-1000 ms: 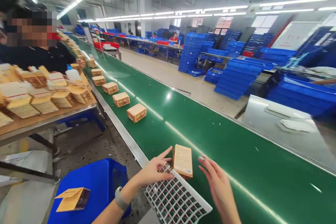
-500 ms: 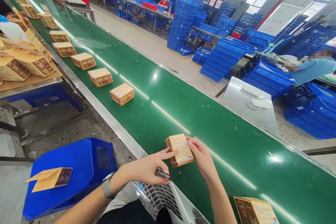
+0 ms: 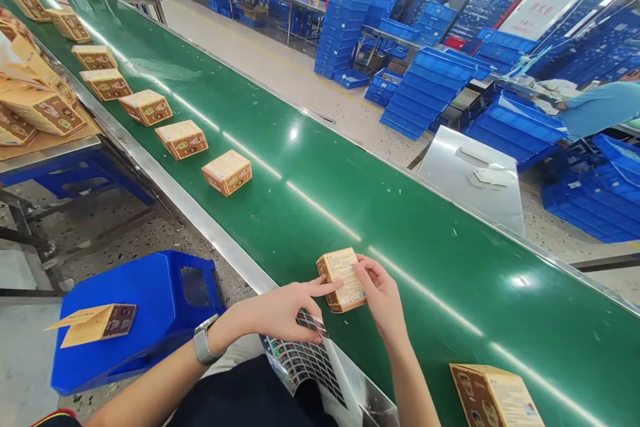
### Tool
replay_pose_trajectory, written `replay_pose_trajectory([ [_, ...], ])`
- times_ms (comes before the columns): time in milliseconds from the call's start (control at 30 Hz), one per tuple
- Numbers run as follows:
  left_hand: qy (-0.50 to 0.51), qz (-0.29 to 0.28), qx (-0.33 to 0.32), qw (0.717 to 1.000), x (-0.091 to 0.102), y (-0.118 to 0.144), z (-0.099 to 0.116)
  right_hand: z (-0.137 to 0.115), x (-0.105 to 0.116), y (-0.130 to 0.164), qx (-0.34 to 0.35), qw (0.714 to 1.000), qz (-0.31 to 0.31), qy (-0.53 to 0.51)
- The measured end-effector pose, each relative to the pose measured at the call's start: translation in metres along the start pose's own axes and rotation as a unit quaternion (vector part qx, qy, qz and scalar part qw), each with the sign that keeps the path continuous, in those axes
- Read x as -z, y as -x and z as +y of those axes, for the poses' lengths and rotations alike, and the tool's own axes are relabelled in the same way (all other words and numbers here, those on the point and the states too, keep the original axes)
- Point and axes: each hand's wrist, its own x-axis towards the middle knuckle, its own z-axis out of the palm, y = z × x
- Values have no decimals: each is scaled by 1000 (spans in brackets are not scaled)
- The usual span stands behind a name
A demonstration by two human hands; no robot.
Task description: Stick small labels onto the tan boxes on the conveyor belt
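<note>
Right hand [image 3: 383, 295], clear of the box [image 3: 338, 272] one second earlier, now touches its right edge, suggesting contact work is under way; whether it pinches cannot be told. Left hand [image 3: 290, 310] pinches the sheet [image 3: 306, 359], index finger on the box. Box sits on the belt [image 3: 410, 233]. Print and barcode [image 3: 363, 294] present; brand illegible.
</note>
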Motion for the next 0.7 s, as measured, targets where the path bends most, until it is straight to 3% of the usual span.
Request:
replay_pose_trajectory([
  [233, 15, -20, -1, 1000, -7, -8, 7, 4, 1, 12, 58, 985, 86, 138],
  [400, 26, -14, 0, 1000, -13, -11, 13, -2, 10, 9, 42, 978, 157, 134],
  [533, 51, 78, 99, 991, -14, -6, 19, -20, 23, 22, 65, 967, 141, 203],
  [600, 69, 127, 154, 977, -13, -1, 23, -32, 21, 39, 121, 957, 101, 243],
  [700, 99, 169, 164, 967, -11, 2, 29, -45, 7, 63, 238, 930, -1, 279],
])
